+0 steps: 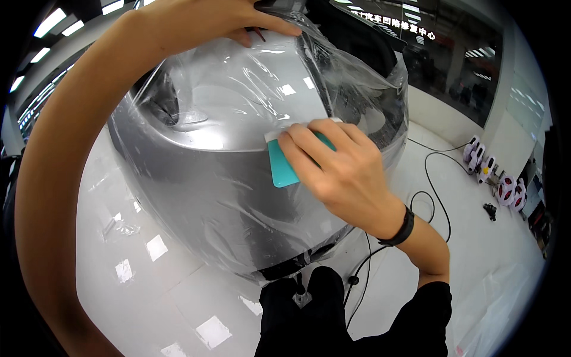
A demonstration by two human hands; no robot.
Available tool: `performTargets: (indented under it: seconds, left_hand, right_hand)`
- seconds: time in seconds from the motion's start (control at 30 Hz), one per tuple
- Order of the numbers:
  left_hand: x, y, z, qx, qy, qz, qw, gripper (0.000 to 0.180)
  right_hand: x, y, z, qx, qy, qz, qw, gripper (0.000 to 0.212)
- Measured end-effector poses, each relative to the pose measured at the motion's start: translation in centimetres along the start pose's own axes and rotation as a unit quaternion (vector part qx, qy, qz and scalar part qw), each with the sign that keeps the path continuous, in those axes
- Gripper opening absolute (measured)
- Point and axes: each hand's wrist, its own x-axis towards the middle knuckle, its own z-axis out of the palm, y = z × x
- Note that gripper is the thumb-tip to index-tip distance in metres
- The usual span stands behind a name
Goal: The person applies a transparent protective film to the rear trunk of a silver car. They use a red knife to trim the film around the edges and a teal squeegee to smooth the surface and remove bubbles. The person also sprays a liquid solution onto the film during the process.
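Note:
A silver car bumper [208, 196] curves in front of me, with clear film [357, 77] draped over it, wrinkled on the upper surface and loose at the right side. In my right hand [342, 166] is a teal squeegee [284, 166] with a white edge, its edge against the film just below the bumper's upper ledge. The fingers wrap over the squeegee's top. My left hand [247, 21] reaches to the far top of the panel, finger and thumb spread on the film; the frame cuts off part of it. A small red bit shows between them, too small to name.
Dark cables [443, 202] run across the white tiled floor [166, 297] to the right. White-and-purple devices [505, 190] stand along the right wall. A clear plastic sheet [493, 303] lies at the lower right. Behind the car is a dark window [452, 65].

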Motion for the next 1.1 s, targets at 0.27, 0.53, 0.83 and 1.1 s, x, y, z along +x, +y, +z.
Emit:
performTargets:
  seconds: [0.27,0.53,0.83,1.1]
  left_hand:
    - [0.0,-0.1,-0.4,-0.031,-0.003,-0.003,1.0,0.052]
    - [-0.7,-0.2,-0.5,-0.028,0.006,0.013,0.999,0.05]
    - [-0.1,0.2,0.3,-0.032,0.026,-0.005,0.999,0.053]
    - [-0.7,0.3,0.5,-0.029,0.031,-0.014,0.999,0.05]
  right_hand:
    - [5.5,4.1,3.2,-0.071,0.061,-0.027,0.995,0.009]
    - [1.7,0.3,1.1,0.005,0.04,-0.034,0.999,0.015]
    - [5.8,3.9,3.4,-0.061,0.074,-0.057,0.994,0.013]
    - [1.9,3.1,0.7,-0.039,0.05,-0.021,0.998,0.024]
